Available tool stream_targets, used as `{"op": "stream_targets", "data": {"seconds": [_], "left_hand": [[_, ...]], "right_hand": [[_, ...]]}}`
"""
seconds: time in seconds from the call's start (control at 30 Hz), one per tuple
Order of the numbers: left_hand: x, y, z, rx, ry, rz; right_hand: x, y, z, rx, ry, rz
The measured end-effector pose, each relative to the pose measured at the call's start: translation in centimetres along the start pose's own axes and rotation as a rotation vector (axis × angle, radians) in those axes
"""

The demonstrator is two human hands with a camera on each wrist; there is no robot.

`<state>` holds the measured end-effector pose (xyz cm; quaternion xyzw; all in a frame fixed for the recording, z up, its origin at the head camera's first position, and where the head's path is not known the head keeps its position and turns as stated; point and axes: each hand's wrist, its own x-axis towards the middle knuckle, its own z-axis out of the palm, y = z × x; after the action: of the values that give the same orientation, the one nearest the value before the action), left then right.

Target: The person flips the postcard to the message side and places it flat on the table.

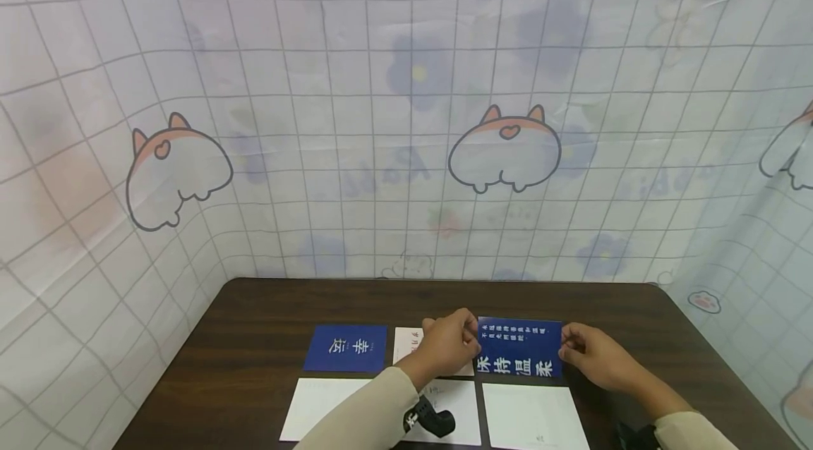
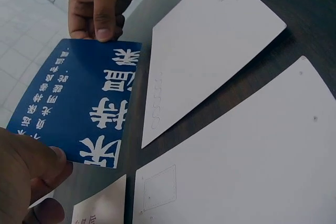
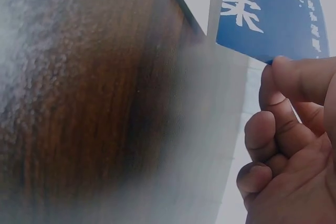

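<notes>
Between my two hands is a blue card (image 1: 519, 347) with white Chinese characters, its large ones along the edge nearer me. My left hand (image 1: 447, 343) pinches its left edge, thumb on the printed face in the left wrist view. On the opposite edge, the thumb and forefinger of my right hand (image 3: 294, 114) pinch the card near a corner. Below it in the head view lies a white card (image 1: 535, 416) with faint small print. A pale card with reddish writing (image 1: 406, 343) is partly hidden behind my left hand.
Another blue card (image 1: 346, 348) lies at the left of the dark wooden table (image 1: 254, 316). White cards (image 1: 320, 404) line the nearer row, partly covered by my left sleeve (image 1: 368, 415). A patterned curtain (image 1: 356, 210) surrounds the table at the back and sides.
</notes>
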<state>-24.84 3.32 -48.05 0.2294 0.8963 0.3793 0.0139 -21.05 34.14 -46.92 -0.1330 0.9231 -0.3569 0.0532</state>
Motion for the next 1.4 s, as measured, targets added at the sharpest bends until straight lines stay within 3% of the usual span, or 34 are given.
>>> {"op": "stream_targets", "data": {"seconds": [0.37, 0.8, 1.4], "left_hand": [[-0.2, -0.1, -0.2, 0.007, 0.000, 0.041], [-0.3, 0.1, -0.6, 0.044, -0.014, 0.068], [-0.3, -0.2, -0.5, -0.012, 0.009, 0.112]], "right_hand": [[-0.3, 0.0, -0.2, -0.050, 0.045, -0.051], [-0.6, 0.0, -0.6, -0.010, 0.013, -0.074], [-1.1, 0.0, -0.5, -0.015, 0.050, -0.040]]}}
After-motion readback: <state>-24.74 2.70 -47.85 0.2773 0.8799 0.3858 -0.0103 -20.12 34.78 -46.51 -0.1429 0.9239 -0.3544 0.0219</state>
